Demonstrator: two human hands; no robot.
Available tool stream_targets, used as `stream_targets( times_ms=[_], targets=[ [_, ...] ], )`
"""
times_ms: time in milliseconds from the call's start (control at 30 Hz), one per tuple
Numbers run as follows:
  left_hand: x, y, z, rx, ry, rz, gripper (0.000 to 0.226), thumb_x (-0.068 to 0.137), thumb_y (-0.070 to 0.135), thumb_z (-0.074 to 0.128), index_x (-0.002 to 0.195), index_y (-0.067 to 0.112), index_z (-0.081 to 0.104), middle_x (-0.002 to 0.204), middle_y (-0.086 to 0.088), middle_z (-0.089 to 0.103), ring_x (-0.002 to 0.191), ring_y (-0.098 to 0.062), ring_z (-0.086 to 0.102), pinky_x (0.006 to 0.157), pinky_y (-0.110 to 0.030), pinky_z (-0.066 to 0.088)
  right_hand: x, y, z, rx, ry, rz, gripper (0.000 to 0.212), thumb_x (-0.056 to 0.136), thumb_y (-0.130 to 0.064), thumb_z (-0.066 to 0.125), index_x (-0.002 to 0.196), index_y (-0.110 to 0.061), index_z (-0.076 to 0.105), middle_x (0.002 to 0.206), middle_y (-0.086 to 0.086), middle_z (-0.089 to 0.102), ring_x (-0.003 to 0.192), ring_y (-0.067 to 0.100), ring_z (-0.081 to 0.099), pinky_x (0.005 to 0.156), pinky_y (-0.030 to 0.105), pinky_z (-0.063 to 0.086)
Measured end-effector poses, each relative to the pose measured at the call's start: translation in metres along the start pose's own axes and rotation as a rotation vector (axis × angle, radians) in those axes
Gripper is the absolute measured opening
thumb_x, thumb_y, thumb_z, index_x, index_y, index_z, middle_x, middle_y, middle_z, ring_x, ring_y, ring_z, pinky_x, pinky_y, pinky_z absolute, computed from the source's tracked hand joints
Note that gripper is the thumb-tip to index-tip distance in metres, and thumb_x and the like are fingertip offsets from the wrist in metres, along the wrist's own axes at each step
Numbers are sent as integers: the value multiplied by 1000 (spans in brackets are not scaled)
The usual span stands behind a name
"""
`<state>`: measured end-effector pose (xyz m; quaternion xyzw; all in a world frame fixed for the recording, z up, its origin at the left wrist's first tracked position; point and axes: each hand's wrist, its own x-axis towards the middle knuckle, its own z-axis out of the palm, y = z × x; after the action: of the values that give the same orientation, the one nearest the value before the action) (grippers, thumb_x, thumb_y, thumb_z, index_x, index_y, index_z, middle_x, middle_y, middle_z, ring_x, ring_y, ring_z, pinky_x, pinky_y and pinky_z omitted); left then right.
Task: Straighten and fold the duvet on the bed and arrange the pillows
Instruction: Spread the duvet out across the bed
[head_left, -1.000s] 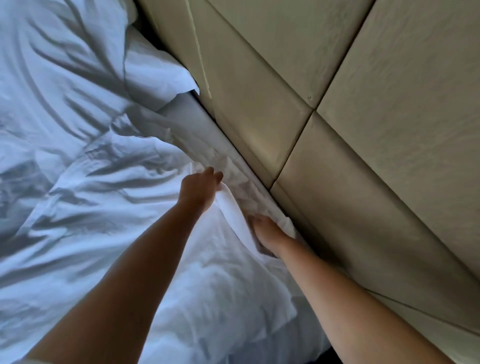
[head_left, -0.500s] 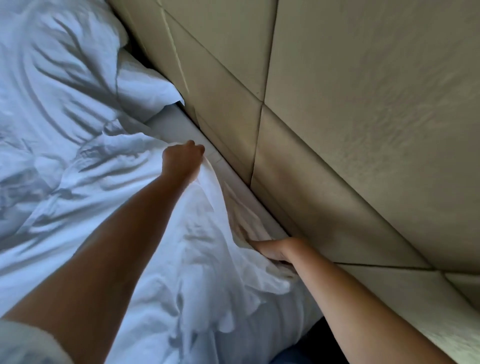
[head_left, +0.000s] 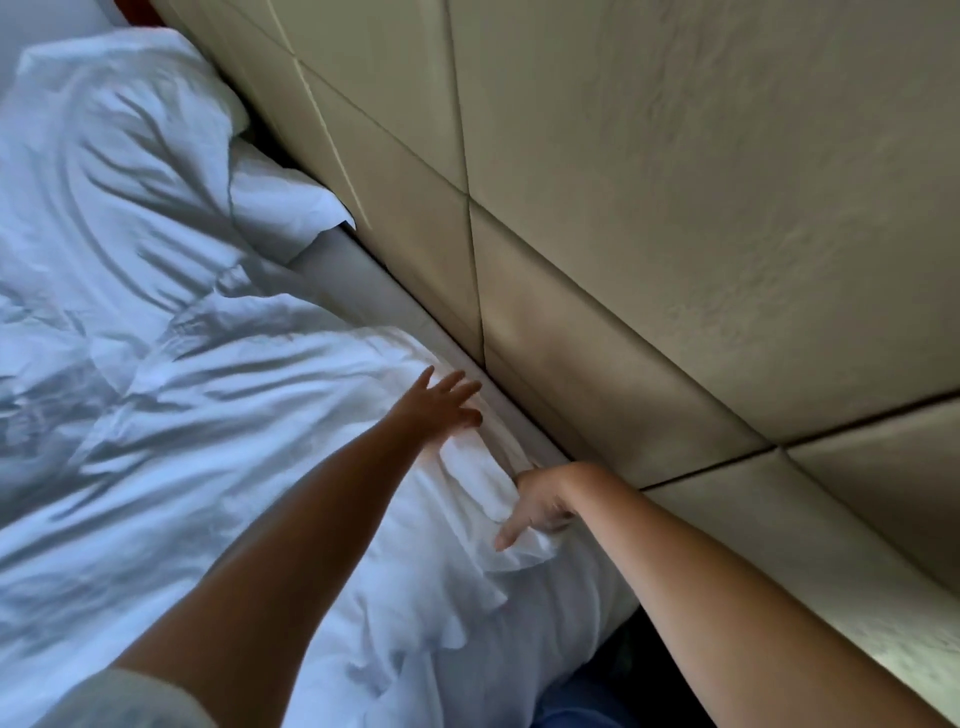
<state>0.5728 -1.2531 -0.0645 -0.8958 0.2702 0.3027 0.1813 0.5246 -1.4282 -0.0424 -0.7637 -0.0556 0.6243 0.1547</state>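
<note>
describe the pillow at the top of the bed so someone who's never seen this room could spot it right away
Start from the beige padded headboard running diagonally across the view. At its far end, upper left, the pillow lies against it, white and deeply creased. Unlike the rumpled duvet that both hands work on, it has a pointed corner flap beside the headboard and no hand touches it.

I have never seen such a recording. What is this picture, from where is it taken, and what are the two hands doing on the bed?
There is no machine here. A person wears a camera on the head, so you look down along both bare arms. The left hand lies flat with spread fingers on the white duvet, pressing it near the bed's edge. The right hand has its grip on a fold of the same duvet, fingers curled into the cloth. A white pillow lies further up the bed, with a smaller one beside it against the beige padded headboard.
</note>
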Motion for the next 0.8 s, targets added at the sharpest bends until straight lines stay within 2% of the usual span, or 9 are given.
stream_targets(
  times_ms=[67,133,233,300,367,433,567,667,800],
  targets=[
    [3,10,0,52,-126,14,36,102,21,34,134,28,48,150,2,37,142,-19,23,117,-51,3,-5,7,-2,5,65,23,90,70,-50,77,141,-10,40,137,8,51,118,27,53,101,38,45],
    [-4,12,-8,-38,-173,-93,34,99,23,37,129,23,53,138,1,51,134,-18,36,117,-47,3,-14,12,-5,60,240,16,78,80,-55,65,139,-10,42,136,9,51,119,27,53,98,35,46],
    [-17,2,-41,-53,158,-256,41,91,20,46,131,20,47,121,-7,62,120,-23,50,110,-39,22,-29,13,-7,7,821,-74,52,94,-55,42,120,-13,59,117,8,65,108,27,60,88,32,44],
    [-17,-8,-57,-70,357,-335,40,87,17,49,126,19,48,112,-5,64,116,-23,52,109,-41,26,-29,9,-6,-35,1023,-87,48,97,-52,38,114,-14,61,110,8,67,105,28,61,89,33,39],
    [-14,-10,-57,-222,365,-361,42,88,13,46,129,23,47,121,-5,60,122,-22,47,112,-46,23,-23,12,-7,-46,942,-32,49,98,-50,35,116,-13,61,115,10,66,109,28,60,92,34,40],
    [-11,1,-42,-345,271,-286,51,89,6,44,136,26,43,136,-3,49,129,-21,41,111,-44,27,-11,21,-1,-66,692,36,46,98,-44,40,124,-10,56,126,12,59,116,29,56,92,34,44],
    [-27,24,-2,-435,150,-205,74,83,-6,51,147,23,29,153,0,25,141,-19,23,110,-36,33,16,31,11,-31,545,-28,15,88,-27,52,97,-14,55,119,12,59,101,26,58,62,23,42],
    [-42,21,13,-516,98,-256,79,83,-8,50,150,23,21,158,3,14,145,-17,16,109,-33,35,31,11,7,64,537,-11,50,90,-36,54,132,-11,47,130,7,56,116,24,55,89,27,46],
    [-48,-1,17,-550,102,-296,79,85,-12,44,151,23,19,160,3,9,147,-16,10,111,-32,30,50,-19,-1,132,561,-49,66,89,-45,53,144,-13,33,140,8,47,122,27,51,95,34,46]
  ],
)
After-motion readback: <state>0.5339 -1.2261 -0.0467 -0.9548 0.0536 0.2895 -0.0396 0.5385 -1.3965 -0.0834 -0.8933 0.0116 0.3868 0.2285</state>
